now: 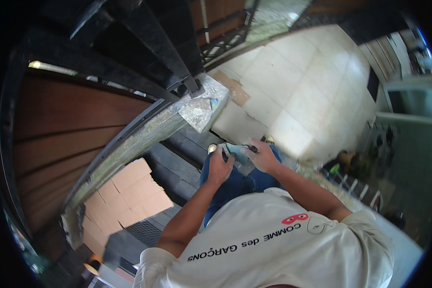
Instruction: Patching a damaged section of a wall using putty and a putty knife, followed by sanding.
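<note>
A small flat grey-green piece (238, 152) is stretched between my two hands, in front of my jeans. I cannot tell its exact kind. My left hand (218, 167) grips its left end, fingers curled. My right hand (263, 157) is closed on the right end. Dark spots show at the fingers of both hands, and pale dust marks the skin. Just below the piece is a pale, dusty-looking patch (245, 169) against the blue jeans (240, 183). Parts of the fingertips are hidden behind the piece.
Ahead to the left, a rough concrete ledge (204, 115) carries a black metal frame (153, 43). Flattened cardboard (129, 194) lies left of my legs by dark steps (177, 165). Pale floor tiles (302, 81) spread ahead. Plants (348, 161) stand at the right.
</note>
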The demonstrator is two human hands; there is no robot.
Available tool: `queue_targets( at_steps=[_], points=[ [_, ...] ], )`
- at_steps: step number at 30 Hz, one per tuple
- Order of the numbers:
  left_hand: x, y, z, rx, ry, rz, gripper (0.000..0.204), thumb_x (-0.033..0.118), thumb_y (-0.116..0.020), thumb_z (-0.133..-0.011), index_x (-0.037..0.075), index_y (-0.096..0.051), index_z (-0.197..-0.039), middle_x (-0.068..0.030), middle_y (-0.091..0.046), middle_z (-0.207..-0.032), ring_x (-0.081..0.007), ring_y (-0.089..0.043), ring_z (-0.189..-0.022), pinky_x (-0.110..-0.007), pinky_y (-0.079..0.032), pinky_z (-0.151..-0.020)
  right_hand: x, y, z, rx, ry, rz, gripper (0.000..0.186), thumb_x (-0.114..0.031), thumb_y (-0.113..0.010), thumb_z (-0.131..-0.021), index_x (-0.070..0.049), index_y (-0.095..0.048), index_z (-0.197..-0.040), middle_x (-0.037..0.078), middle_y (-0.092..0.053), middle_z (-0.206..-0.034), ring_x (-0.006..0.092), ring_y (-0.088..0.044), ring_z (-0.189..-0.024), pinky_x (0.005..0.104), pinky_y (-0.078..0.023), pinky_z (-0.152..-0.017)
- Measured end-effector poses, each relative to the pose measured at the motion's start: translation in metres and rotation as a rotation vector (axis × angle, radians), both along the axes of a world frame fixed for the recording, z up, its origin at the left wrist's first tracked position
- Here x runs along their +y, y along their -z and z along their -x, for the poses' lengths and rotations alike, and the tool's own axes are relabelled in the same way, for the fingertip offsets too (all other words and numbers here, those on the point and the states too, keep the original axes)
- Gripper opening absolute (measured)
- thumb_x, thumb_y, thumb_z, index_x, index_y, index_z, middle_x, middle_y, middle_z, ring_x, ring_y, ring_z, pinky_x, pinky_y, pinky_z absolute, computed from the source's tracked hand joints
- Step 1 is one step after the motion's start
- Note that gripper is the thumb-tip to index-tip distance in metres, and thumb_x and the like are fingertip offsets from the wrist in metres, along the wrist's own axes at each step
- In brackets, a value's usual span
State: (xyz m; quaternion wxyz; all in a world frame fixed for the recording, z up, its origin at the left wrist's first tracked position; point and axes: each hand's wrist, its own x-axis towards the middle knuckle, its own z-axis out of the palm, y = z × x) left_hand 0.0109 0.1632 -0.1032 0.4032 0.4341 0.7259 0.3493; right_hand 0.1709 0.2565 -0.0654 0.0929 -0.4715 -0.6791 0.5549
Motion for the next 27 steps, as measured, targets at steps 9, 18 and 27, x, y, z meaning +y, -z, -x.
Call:
queue_targets(
  at_steps=[9,18,27],
  points=[
    [0.025,0.099,-0.107,-0.061,-0.517,0.076,0.021,0.011,-0.064,-0.083,-0.002,-0.057,-0.098,-0.0242,-0.064,-0.08,-0.0415,-0.065,-0.075,-0.045,-0.051,-0.065,0.044,0.133,-0.066,0.094,-0.228,-0.28,0.027,-0.013,-0.072,-0.084,-0.002,-0.056,-0.103,0.014,-0.062,-0.091,0.0302,-0.059,-0.071,0.0369,-0.049,-0.068],
    [0.055,0.084,-0.238,0.021,-0.38,0.164,0.029,0.007,-0.061,-0.083,0.002,-0.06,-0.111,-0.0287,-0.063,-0.085,-0.0472,-0.062,-0.082,-0.048,-0.05,-0.072,0.07,0.178,-0.154,0.234,-0.081,0.667,0.051,-0.041,-0.052,-0.1,-0.001,-0.052,-0.131,0.009,-0.062,-0.117,0.0159,-0.056,-0.113,0.0304,-0.041,-0.098],
    [0.025,0.056,-0.273,-0.072,-0.499,-0.042,0.024,0.008,-0.06,-0.085,-0.003,-0.057,-0.106,-0.0292,-0.062,-0.086,-0.0473,-0.06,-0.081,-0.049,-0.049,-0.072,0.083,0.111,-0.163,0.17,-0.541,0.657,0.043,-0.024,-0.052,-0.1,-0.001,-0.046,-0.137,0.006,-0.058,-0.121,0.016,-0.054,-0.113,0.0308,-0.04,-0.1]
  ],
)
